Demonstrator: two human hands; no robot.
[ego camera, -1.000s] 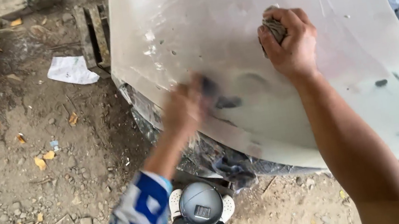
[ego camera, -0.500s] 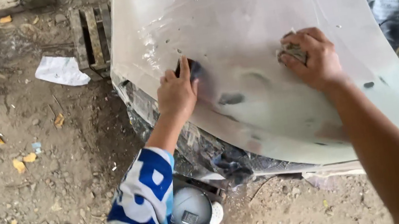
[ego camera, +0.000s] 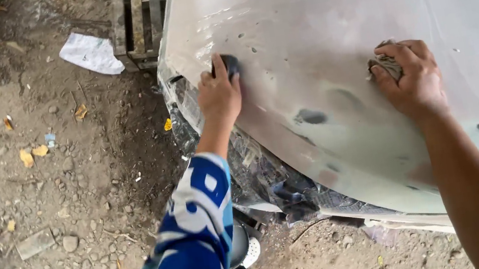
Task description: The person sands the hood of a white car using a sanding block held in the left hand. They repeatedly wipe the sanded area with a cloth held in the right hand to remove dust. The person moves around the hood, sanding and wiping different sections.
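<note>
A large, curved, pale grey-white sheet-metal body panel (ego camera: 353, 37) is filling most of the view, sloping down beneath both hands; its dull surface is carrying darker patches and small chips between the hands and below them. The bare dirt and gravel floor (ego camera: 50, 205) is spreading out to the left of the left hand, strewn with dry yellow leaves and pebbles. A weathered wooden slatted pallet (ego camera: 136, 19) is lying beyond the left hand, partly tucked under the panel's upper left edge, and a crumpled white sheet of paper (ego camera: 88, 53) is lying on the floor just beside it.

The left hand (ego camera: 219, 96), coming out of a blue-and-white patterned sleeve (ego camera: 191, 253), is pressing on the panel near its left edge, fingers closed over a small dark rubbing block (ego camera: 230, 63) that is showing only at the fingertips. The right hand (ego camera: 412, 79), on a bare forearm, is resting well apart on the right part of the panel, closed around a wadded grey-brown rag (ego camera: 384, 62) held against the surface.

By the look of it, the step in hand is rubbing down the panel's surface, with the block working the left edge while the rag is wiping or steadying on the right. As a judgement, the next move is calling for even, flat pressure on the block, travelling toward the dark patches between the hands, with the rag following behind.
</note>
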